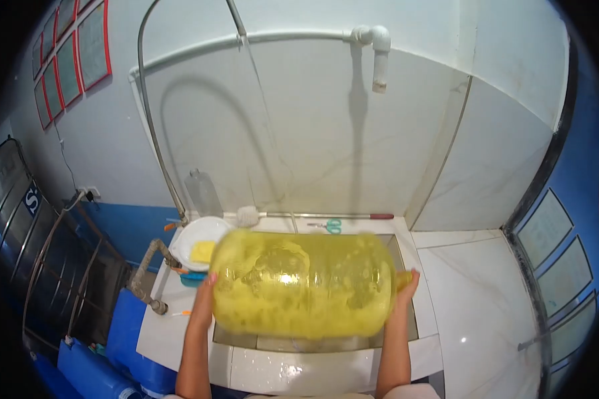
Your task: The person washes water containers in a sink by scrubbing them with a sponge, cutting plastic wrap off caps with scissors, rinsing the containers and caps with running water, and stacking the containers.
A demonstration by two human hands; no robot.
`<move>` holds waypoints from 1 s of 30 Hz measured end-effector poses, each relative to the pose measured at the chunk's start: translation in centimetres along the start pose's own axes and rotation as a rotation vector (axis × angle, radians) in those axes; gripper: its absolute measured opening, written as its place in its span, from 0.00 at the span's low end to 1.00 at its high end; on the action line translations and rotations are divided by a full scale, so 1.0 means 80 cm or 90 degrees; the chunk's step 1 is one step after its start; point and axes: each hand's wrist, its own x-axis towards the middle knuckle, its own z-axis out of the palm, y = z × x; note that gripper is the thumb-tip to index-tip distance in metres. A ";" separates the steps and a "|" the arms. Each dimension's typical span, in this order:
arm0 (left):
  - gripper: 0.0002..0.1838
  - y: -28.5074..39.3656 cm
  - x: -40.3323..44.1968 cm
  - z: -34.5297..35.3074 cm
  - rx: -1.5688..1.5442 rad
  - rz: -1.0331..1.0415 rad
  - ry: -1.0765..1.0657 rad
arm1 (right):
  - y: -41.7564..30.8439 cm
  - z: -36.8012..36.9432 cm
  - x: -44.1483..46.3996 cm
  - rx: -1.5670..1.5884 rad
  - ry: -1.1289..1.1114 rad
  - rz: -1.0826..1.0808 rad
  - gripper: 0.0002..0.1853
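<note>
Yellow bottle (304,286) lies sideways above the sink (236,340); I see the left hand (207,294) clasping its base, the right hand (404,294) its neck end — probably sharing the weight — though hidden fingers' spread I can't tell.

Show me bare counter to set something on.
On the white tiled counter: the wet front strip bordering the grey rectangular sink, and the narrow strip right of it. Crowded back-left: round white basin, yellow sponge, grey-handled white brush.
</note>
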 end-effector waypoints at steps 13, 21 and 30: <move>0.39 -0.023 -0.047 -0.035 -0.145 -0.079 -0.004 | -0.018 0.018 -0.022 -0.057 -0.117 0.012 0.15; 0.43 -0.014 -0.042 -0.033 -0.135 -0.091 0.052 | 0.009 0.029 0.006 0.012 -0.141 0.058 0.15; 0.40 -0.009 -0.039 -0.037 -0.204 -0.099 0.055 | 0.007 0.044 -0.033 -0.055 -0.110 0.010 0.16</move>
